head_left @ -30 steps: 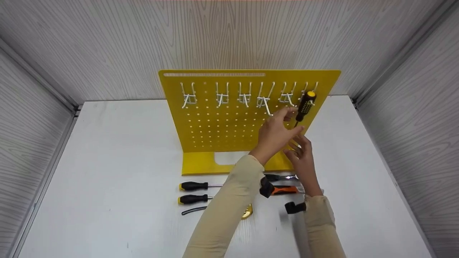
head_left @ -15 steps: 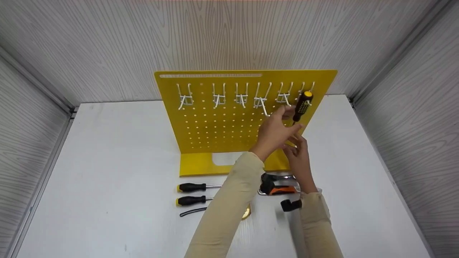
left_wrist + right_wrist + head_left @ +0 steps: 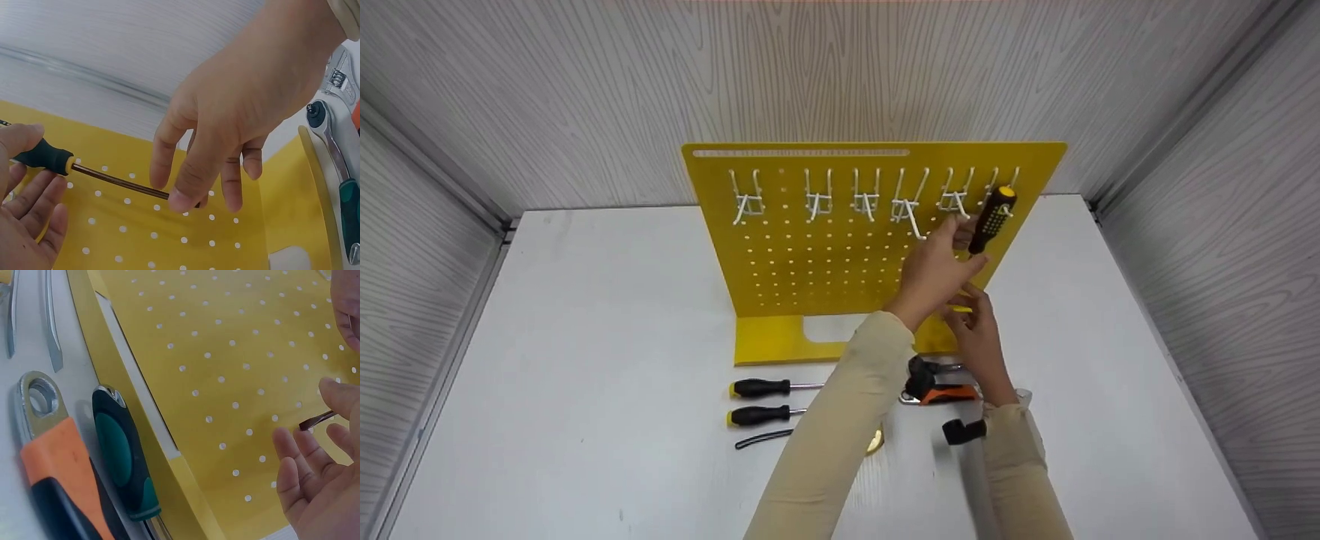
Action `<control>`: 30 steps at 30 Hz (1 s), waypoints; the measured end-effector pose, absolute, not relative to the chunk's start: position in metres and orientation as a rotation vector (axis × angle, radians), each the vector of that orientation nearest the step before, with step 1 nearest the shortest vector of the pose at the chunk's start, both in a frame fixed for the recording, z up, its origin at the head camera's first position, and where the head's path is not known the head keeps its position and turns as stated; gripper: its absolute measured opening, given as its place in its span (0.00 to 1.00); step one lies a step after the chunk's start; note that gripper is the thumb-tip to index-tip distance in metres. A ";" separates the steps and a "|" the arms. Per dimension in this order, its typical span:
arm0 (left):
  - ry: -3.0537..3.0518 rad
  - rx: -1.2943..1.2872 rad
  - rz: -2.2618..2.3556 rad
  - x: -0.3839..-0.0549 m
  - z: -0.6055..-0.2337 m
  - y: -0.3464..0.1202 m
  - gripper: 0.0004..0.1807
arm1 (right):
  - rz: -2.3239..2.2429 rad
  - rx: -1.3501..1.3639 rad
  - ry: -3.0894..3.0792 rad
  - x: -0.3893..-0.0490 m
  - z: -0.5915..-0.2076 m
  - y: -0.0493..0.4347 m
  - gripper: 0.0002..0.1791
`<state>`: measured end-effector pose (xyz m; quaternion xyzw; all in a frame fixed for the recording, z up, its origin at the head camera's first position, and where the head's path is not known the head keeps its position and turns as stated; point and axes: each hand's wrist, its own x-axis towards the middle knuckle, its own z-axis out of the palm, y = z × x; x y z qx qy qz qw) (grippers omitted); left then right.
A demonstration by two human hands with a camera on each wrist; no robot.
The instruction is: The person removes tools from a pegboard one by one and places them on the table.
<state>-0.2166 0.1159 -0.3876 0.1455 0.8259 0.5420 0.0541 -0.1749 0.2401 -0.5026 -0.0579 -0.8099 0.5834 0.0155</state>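
A screwdriver with a black and yellow handle (image 3: pixel 994 221) stands in front of the hook at the pegboard's right end. Whether the hook passes through the handle cannot be told. My left hand (image 3: pixel 934 274) holds the handle, thumb on one side and fingers on the other, as the left wrist view shows. Below it, my right hand (image 3: pixel 979 345) has its thumb and curled fingers around the lower end of the shaft (image 3: pixel 126 183). The flat tip (image 3: pixel 308 423) shows beside the fingertips in the right wrist view. The yellow pegboard (image 3: pixel 810 277) is behind both hands.
Several white hooks (image 3: pixel 819 204) stick out along the board. Before its base lie two screwdrivers (image 3: pixel 761 388), a ratchet wrench (image 3: pixel 332 138), an adjustable wrench with an orange-and-black grip (image 3: pixel 56 455), a black strap (image 3: pixel 763 439) and a round golden thing (image 3: pixel 875 441), partly behind the left sleeve.
My right hand has moved slightly down and left at the shaft's lower end. My left hand stays at the handle, which has barely shifted. The whole view has drifted slightly.
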 end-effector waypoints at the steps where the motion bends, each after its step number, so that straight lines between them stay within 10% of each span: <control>1: 2.503 0.443 1.656 -0.217 -0.388 0.116 0.25 | 1.805 -0.178 -2.516 -0.174 -0.503 0.240 0.32; 30: 2.473 0.487 1.725 -0.214 -0.386 0.121 0.23 | 1.554 -0.113 -2.398 -0.146 -0.500 0.226 0.19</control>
